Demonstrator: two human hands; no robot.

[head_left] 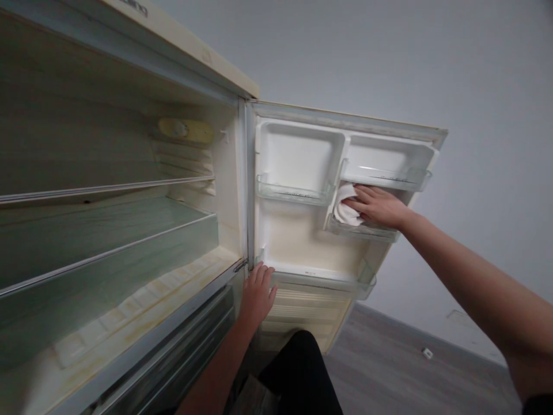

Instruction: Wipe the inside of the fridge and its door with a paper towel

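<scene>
From the head view, I have the fridge (228,196) on the left and its door (298,227) swung out to the right, against a pale wall (345,57). My right hand (382,206) reaches across to the door and grasps a white cloth (347,208), bunched under the fingers. The cloth sits in the right-hand compartment, at its left end, just above the clear rack (367,230) there. Another clear rack (384,177) runs above my hand, and a third (294,193) hangs on the left side of the door.

My left hand (258,291) is unclenched, its fingers laid at the left end of the long bottom rack (319,281) — whether they press on it, I cannot tell.

Inside the fridge, a glass shelf (108,189) spans the space above a greenish panel (142,259), with a yellowed lamp cover (185,130) on the far side wall. Yellowish stains mark the ledge (159,288) nearer me. A dark-clothed knee (302,369) shows at the near edge — and a small white object (427,353) lies on the floor (375,346) to the right.
</scene>
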